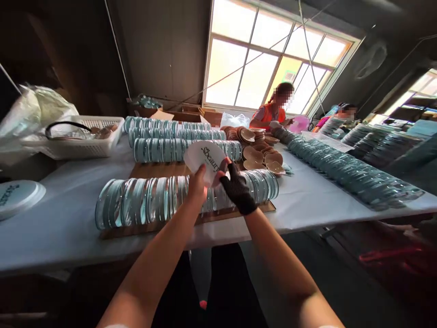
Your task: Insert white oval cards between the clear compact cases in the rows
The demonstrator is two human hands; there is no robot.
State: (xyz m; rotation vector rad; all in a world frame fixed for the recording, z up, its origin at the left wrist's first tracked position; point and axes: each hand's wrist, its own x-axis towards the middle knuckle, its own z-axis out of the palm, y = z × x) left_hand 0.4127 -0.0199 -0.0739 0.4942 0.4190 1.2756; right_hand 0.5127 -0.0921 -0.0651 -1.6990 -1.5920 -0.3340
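Presently, we judge, it is the handling step: our left hand (198, 181) and gloved right hand (238, 186) both pinch the printed white disc (195, 156) over the front row of clear containers (138, 200); next calls for gentle edge grip.

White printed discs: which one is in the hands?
The white disc held up between the bare left hand and black-gloved right hand; the others lie in a stack at far left.

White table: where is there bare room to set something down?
Bare table shows left, between the printed stack and the front row of discs, and right, between that row and the long greenish row. The middle is crowded with back rows and brown pieces.
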